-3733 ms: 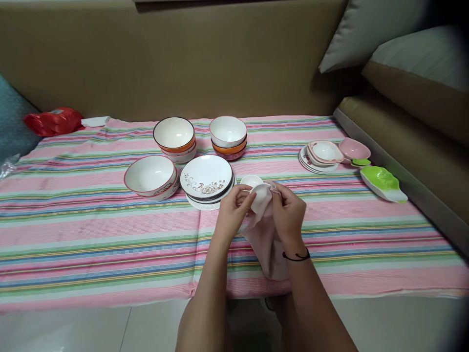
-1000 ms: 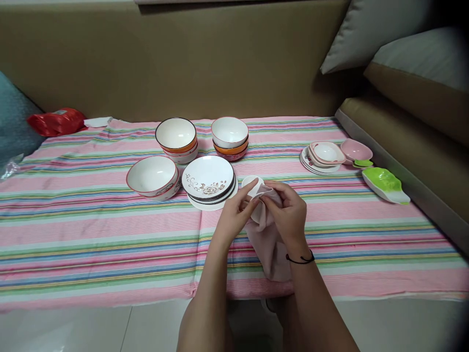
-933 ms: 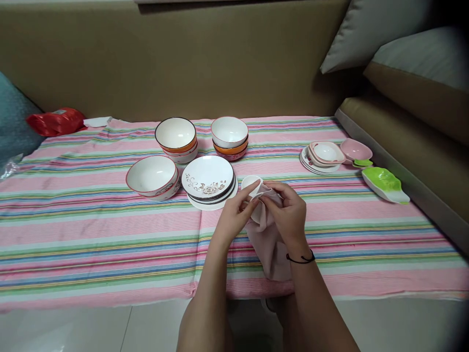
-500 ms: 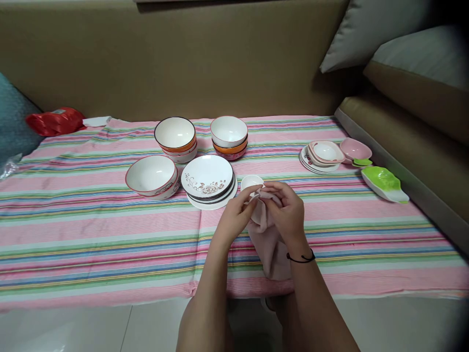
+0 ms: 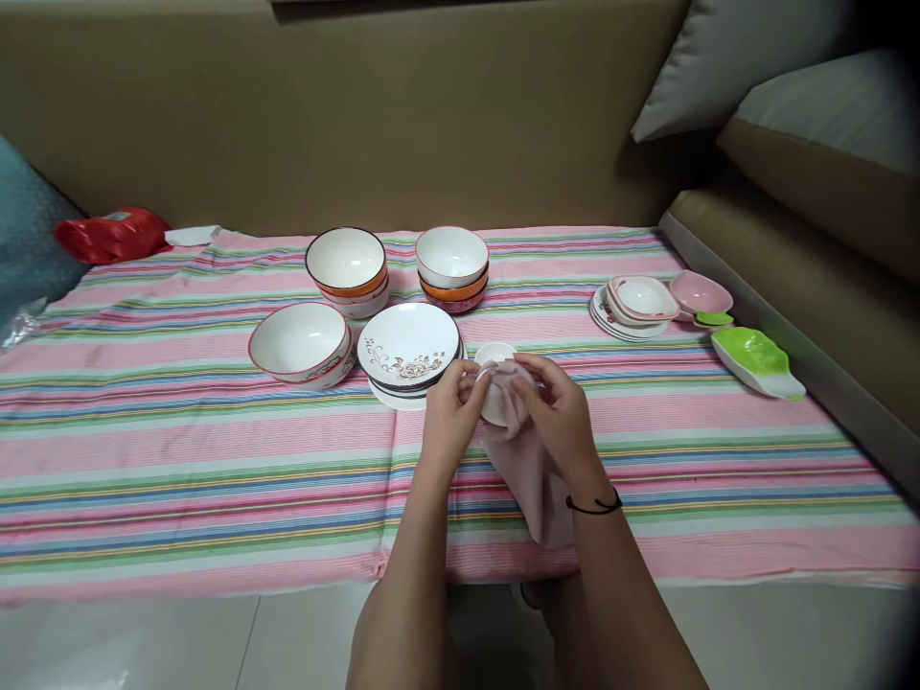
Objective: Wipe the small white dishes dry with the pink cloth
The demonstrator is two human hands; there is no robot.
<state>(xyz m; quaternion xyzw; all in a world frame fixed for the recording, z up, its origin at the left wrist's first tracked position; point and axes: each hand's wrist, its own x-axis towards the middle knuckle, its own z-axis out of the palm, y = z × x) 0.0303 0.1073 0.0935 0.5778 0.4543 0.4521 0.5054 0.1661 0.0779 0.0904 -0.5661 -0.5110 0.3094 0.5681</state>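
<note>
Between my hands, at the front middle of the couch, is a small white dish [image 5: 494, 410] partly wrapped in a pinkish cloth [image 5: 528, 470]. My left hand [image 5: 452, 407] grips the dish by its left rim. Pressing the cloth against the right side of the dish is my right hand [image 5: 564, 412], its fingers closed. The loose end of the cloth hangs down toward me. Just behind my hands stands a small white bowl [image 5: 495, 352], its front hidden. Left of it, close to my left hand, lies a stack of plates [image 5: 406, 340] topped by one with a brown flower pattern.
Stacked bowls [image 5: 298, 340] stand left, with two more stacks, bowls [image 5: 346, 259] and bowls [image 5: 452, 257], behind. At right are small dishes on plates [image 5: 639, 302], a pink bowl [image 5: 701, 292] and a green leaf-shaped dish [image 5: 754, 355]. A red bundle [image 5: 113, 236] lies far left.
My hands have spread slightly apart on the dish, and the cloth has shifted, showing more of its white surface. My left hand has turned a little. The stacks stay put.
</note>
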